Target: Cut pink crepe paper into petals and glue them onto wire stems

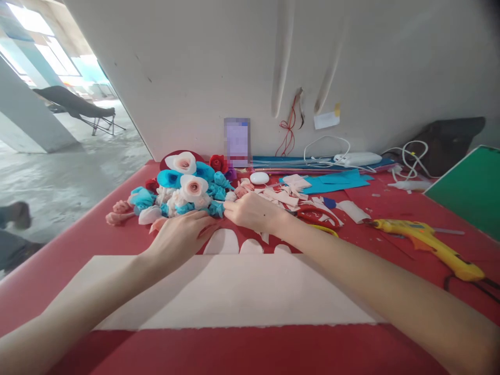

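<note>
A heap of handmade paper flowers in blue, white, pink and red, with a white rose (194,188) at its front, lies on the red table (250,351). My left hand (183,229) is at the near edge of the heap, fingers loosely stretched to the right and partly apart. My right hand (250,211) has its fingers drawn together beside a small blue flower (216,209); what they grip, if anything, is hidden. Rounded pale paper petals (221,242) lie below the hands, along the far edge of a wide pale paper sheet (234,291).
Red-handled scissors (318,214) lie among pale scraps (283,197). A yellow glue gun (429,242) is at the right, near a green board (472,192). Blue paper strips (336,181), a white oval case (259,178) and a propped phone (237,141) sit toward the back wall.
</note>
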Demonstrator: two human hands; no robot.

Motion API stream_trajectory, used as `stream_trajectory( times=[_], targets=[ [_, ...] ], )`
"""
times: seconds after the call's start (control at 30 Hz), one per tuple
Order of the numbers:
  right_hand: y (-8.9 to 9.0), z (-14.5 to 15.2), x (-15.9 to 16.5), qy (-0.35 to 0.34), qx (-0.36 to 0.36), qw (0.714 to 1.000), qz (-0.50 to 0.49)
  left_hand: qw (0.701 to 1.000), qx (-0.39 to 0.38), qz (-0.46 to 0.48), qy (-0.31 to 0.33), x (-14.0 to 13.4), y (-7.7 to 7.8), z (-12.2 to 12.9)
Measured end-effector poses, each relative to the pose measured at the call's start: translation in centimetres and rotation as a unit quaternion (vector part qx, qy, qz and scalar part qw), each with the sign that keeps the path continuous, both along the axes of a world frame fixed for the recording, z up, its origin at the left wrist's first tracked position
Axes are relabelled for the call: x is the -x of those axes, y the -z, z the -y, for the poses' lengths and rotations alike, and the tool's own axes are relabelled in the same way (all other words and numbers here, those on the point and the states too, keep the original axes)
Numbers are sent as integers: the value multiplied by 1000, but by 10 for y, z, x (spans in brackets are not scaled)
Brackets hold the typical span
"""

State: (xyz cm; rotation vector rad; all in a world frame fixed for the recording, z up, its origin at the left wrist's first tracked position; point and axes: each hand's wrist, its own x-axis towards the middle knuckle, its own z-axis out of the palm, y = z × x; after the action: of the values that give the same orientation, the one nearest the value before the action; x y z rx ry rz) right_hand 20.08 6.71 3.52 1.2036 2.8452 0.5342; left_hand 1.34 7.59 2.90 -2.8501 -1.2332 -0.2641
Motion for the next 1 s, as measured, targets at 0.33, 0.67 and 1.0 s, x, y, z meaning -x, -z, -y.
stream_trajectory(
  times=[0.33, 0.67, 1.0],
  targets=[
    [-23, 54, -26, 140, -44, 890, -431, 912, 294, 284, -40, -11, -29, 20],
    [-20, 144, -31, 213, 291, 624, -693, 729, 577, 363, 64, -65, -22, 80],
    [0, 170, -40, 261, 399, 477, -739, 681, 667, 299, 47, -85, -13, 106]
  ],
)
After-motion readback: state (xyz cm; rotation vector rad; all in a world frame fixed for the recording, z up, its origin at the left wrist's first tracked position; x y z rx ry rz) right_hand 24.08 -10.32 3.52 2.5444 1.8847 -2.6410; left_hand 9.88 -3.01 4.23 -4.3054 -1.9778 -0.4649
